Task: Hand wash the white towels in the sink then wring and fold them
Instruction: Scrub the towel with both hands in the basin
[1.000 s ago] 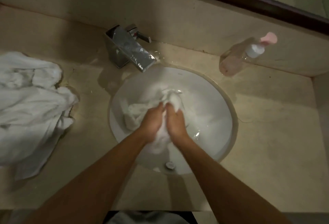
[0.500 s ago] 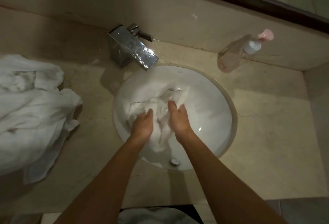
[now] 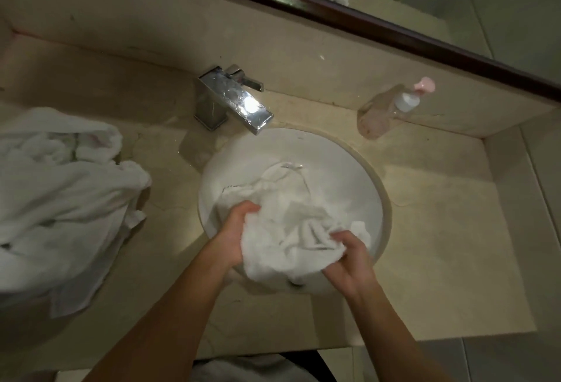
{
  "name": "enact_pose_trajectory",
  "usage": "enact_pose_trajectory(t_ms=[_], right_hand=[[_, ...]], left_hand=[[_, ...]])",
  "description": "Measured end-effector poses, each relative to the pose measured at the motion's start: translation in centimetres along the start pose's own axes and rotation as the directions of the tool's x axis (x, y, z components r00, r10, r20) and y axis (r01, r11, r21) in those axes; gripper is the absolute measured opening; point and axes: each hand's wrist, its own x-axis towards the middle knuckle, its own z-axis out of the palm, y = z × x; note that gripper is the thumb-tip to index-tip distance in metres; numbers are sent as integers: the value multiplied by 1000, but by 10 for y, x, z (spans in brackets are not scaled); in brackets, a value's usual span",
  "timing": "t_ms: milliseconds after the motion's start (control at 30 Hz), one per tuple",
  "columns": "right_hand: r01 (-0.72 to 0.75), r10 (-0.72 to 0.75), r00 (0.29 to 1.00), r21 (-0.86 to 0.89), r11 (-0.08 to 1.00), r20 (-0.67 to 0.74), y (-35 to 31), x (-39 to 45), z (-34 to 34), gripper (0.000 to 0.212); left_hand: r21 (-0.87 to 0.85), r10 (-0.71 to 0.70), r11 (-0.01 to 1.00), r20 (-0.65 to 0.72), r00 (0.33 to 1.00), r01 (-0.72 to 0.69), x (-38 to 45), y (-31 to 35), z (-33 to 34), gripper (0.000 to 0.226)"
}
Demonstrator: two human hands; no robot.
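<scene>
1. Whereas a second ago both hands met knuckle to knuckle on a tight wad of cloth in the middle of the sink (image 3: 358,166), they now stand apart, one at each end of the towel (image 3: 288,227).
2. Left hand (image 3: 235,234): fingers curled round the towel's left edge, thumb side uppermost; firm grip, nothing else held.
3. Right hand (image 3: 349,260): fingers curled over a bunched right corner, with a small tuft of cloth showing just beyond the knuckles; firm grip.
4. Towel: opened out between the two grips rather than balled. Its near part is raised over the near rim of the sink; the far part trails away from the hands into the bowl, towards the tap (image 3: 233,102). Whether that far part lies in water cannot be told.
5. Tap: no stream visible at the spout.
6. Judgement: the rubbing stroke appears to have ended and the cloth is being spread or re-gripped, either for a fresh patch to scrub or as a lead-in to wringing. Washing of this piece is judged under way, not complete.
7. Outstanding: a heap of white towels (image 3: 60,199) lies on the counter (image 3: 440,230), well outboard of the left grip, unfolded. A pump bottle (image 3: 391,108) lies beyond the right grip, untouched.
8. Risk: the raised near edge may drip onto the counter.
</scene>
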Motion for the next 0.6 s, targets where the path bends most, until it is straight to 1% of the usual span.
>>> enact_pose_trajectory(t_ms=[33,67,100,133,167,200,233,267,300,333,367,400,433,467,500,533,567,600], right_hand=[[-13,15,1000,-109,994,18,7,1,18,31],[-12,16,1000,-289,957,12,16,3,37,40],[-6,2,1000,-511,860,-8,27,6,53,53],[-2,-24,999,-697,717,-28,38,7,67,63],[51,-103,995,-836,547,-7,46,14,73,68],[105,-198,980,-909,403,25,48,22,78,72],[127,-296,955,-926,355,17,45,36,79,76],[96,-341,939,-913,397,-50,41,50,78,78],[57,-330,937,-887,459,-111,39,59,79,76],[37,-277,955,-885,464,-105,39,67,79,73],[84,-251,968,-902,424,-28,43,63,87,70],[137,-258,965,-928,346,47,46,59,89,66],[210,-293,949,-925,316,115,48,56,92,62],[224,-332,937,-919,325,110,43,58,91,62],[199,-357,932,-908,369,59,33,65,89,66],[139,-364,931,-909,394,-15,23,72,87,67],[76,-329,942,-914,398,-65,14,76,83,60],[75,-283,958,-922,380,-39,12,79,82,49]], left_hand=[[46,-11,999,-51,999,13,4,-2,8,65],[123,-16,992,-77,997,26,7,-7,20,70],[191,19,982,-40,999,-11,12,-17,20,67],[288,128,950,-1,992,-122,11,-31,20,55],[505,161,855,-44,986,-117,7,-37,28,43],[608,362,769,-163,918,-196,4,-42,40,38],[577,338,796,-173,925,-183,1,-41,45,41],[608,390,772,-222,894,-185,2,-32,53,46],[605,370,774,-190,910,-188,-2,-22,51,50],[577,370,792,-198,908,-197,2,-10,41,52],[568,394,796,-223,892,-209,10,-8,34,51],[525,381,823,-230,895,-216,17,-7,34,49],[469,379,850,-231,896,-239,20,-6,37,46],[447,380,856,-205,902,-259,19,-8,44,46],[475,389,841,-200,899,-258,15,-9,50,49],[548,395,802,-188,899,-238,12,-10,55,52],[606,419,761,-185,889,-232,13,-10,58,54],[646,464,724,-198,863,-241,16,-10,59,52]])
